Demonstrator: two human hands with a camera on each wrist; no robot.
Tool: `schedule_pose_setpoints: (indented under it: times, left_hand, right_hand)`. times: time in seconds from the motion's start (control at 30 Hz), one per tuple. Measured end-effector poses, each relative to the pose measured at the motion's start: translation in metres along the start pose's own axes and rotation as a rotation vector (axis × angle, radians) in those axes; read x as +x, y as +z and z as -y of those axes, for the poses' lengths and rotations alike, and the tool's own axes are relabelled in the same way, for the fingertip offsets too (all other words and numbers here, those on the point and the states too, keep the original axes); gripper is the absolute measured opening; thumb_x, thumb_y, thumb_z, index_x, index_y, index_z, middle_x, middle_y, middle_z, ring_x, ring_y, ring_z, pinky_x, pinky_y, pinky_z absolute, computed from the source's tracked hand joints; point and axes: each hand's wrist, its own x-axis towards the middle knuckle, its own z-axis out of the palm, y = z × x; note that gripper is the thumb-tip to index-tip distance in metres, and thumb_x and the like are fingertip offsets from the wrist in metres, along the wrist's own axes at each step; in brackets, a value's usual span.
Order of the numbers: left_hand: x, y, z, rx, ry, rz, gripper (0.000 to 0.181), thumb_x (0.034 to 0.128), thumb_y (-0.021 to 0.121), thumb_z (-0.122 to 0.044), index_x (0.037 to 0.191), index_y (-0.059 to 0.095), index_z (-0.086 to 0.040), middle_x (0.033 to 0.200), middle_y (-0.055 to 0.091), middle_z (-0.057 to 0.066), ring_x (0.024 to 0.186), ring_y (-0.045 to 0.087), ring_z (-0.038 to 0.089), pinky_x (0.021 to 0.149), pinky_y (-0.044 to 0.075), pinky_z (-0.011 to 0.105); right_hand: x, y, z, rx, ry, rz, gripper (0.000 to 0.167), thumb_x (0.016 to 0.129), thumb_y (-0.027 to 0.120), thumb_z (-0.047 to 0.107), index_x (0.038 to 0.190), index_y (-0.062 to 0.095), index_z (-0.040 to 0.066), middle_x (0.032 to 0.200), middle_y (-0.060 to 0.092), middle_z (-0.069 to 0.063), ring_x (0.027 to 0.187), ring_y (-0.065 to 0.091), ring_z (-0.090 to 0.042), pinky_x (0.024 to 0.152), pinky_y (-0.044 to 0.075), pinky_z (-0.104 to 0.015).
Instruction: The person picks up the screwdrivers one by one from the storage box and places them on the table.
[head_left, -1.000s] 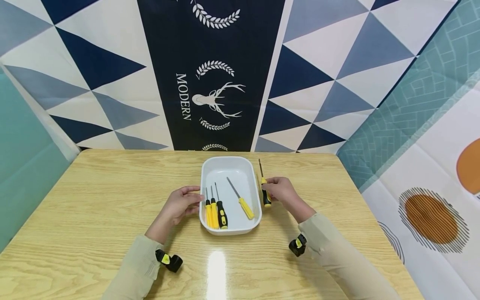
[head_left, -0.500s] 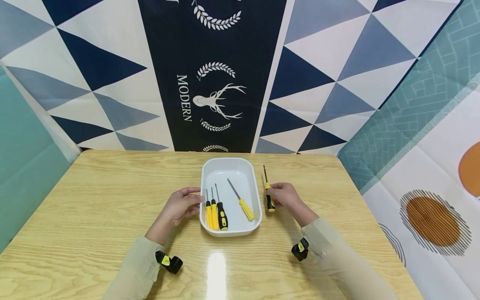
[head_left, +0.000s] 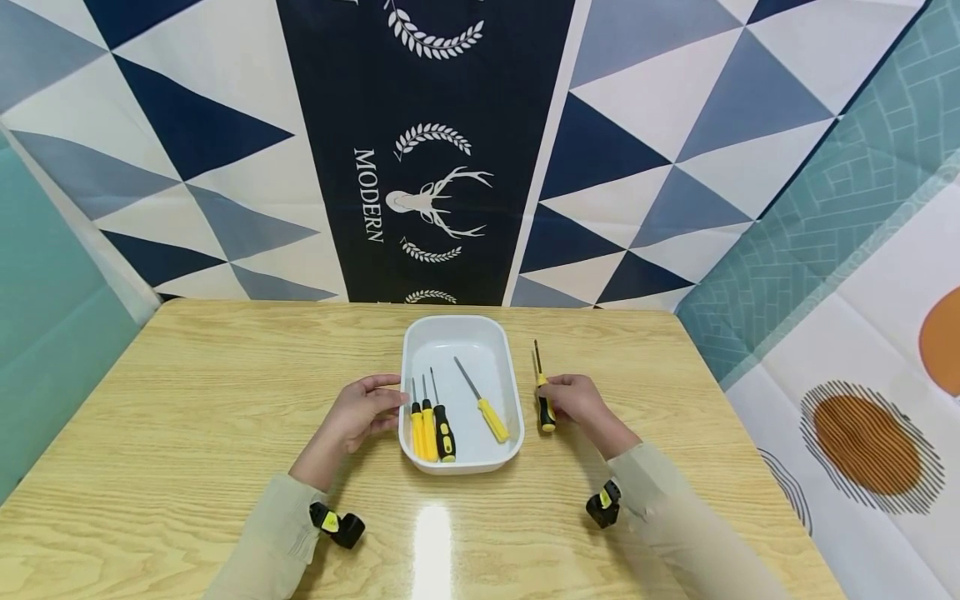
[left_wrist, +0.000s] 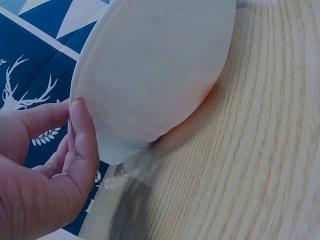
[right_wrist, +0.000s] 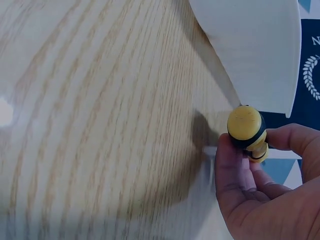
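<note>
A white tray (head_left: 459,333) stands on the table with several screwdrivers lying in it. Along its left side are two yellow-handled screwdrivers (head_left: 423,437) and a black-and-yellow one (head_left: 444,433); a fully yellow-handled screwdriver (head_left: 492,419) lies slanted at the right. My left hand (head_left: 367,412) grips the tray's left rim, thumb against the outer wall in the left wrist view. Right of the tray, my right hand (head_left: 577,402) pinches a black-and-yellow screwdriver (head_left: 546,414) by its handle, shaft pointing away. Its yellow butt end (right_wrist: 245,124) faces the right wrist camera.
The wooden table (head_left: 247,367) reaches back to a patterned wall cloth (head_left: 427,150). A wrist camera (head_left: 339,525) sits on the left sleeve, and another (head_left: 603,504) on the right sleeve. Light glares on the table in front of the tray.
My right hand has moved right and slightly nearer with the screwdriver, away from the tray's right wall. The left hand and the tray have stayed in place.
</note>
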Motion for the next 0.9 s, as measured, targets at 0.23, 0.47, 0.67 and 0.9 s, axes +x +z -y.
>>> schedule_pose_setpoints:
  times: [0.23, 0.47, 0.67, 0.9]
  left_hand:
    - [0.000, 0.001, 0.000, 0.017, -0.006, -0.006, 0.047, 0.0876, 0.063, -0.009, 0.131, 0.047, 0.000, 0.093, 0.062, 0.005, 0.071, 0.065, 0.012, 0.065, 0.057, 0.023]
    - [-0.001, 0.000, 0.000, 0.015, -0.009, -0.001, 0.048, 0.0878, 0.064, -0.010, 0.132, 0.046, -0.001, 0.094, 0.062, 0.006, 0.071, 0.065, 0.012, 0.065, 0.057, 0.023]
    - [-0.002, -0.001, 0.001, 0.009, 0.000, 0.013, 0.049, 0.0882, 0.063, -0.010, 0.133, 0.045, 0.000, 0.095, 0.063, 0.004, 0.071, 0.064, 0.011, 0.064, 0.056, 0.022]
    - [-0.001, -0.001, 0.001, 0.010, 0.002, 0.011, 0.050, 0.0880, 0.063, -0.010, 0.133, 0.044, -0.001, 0.095, 0.064, 0.005, 0.071, 0.064, 0.011, 0.065, 0.056, 0.022]
  right_hand:
    - [0.002, 0.000, -0.006, 0.002, -0.012, 0.006, 0.040, 0.089, 0.057, 0.019, 0.121, 0.056, -0.005, 0.107, 0.060, -0.014, 0.079, 0.054, -0.013, 0.065, 0.051, -0.021]
    - [0.005, -0.001, -0.011, -0.018, -0.005, 0.007, 0.040, 0.089, 0.058, 0.020, 0.120, 0.057, -0.005, 0.108, 0.060, -0.014, 0.081, 0.055, -0.014, 0.066, 0.052, -0.022]
    - [0.006, -0.002, -0.011, -0.030, 0.009, 0.011, 0.039, 0.088, 0.059, 0.019, 0.120, 0.058, -0.004, 0.100, 0.059, -0.009, 0.076, 0.053, -0.012, 0.061, 0.051, -0.021]
    - [0.005, -0.002, -0.011, -0.048, -0.018, 0.011, 0.039, 0.089, 0.058, 0.018, 0.121, 0.057, -0.006, 0.103, 0.060, -0.013, 0.074, 0.054, -0.013, 0.062, 0.052, -0.023]
